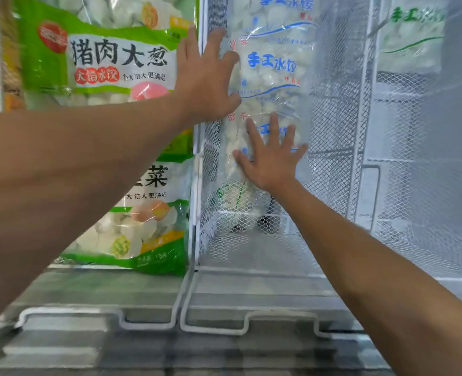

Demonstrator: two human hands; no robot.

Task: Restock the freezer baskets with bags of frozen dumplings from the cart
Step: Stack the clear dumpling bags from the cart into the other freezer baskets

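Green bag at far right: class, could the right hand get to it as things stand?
Probably not directly: a mesh wall stands between the right hand, which presses the clear bag, and the green bag; it would have to go round.

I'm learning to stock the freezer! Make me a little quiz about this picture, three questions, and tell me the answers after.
1. True or false: the right hand lies flat with spread fingers on the clear bag with blue writing.
2. Which colour are the bags in the basket to the left of the white wire divider? A) green B) red C) black
3. Fill in: the left hand rests across the divider and the edge of the clear ____.

Key: 1 true. 2 A. 3 bag.
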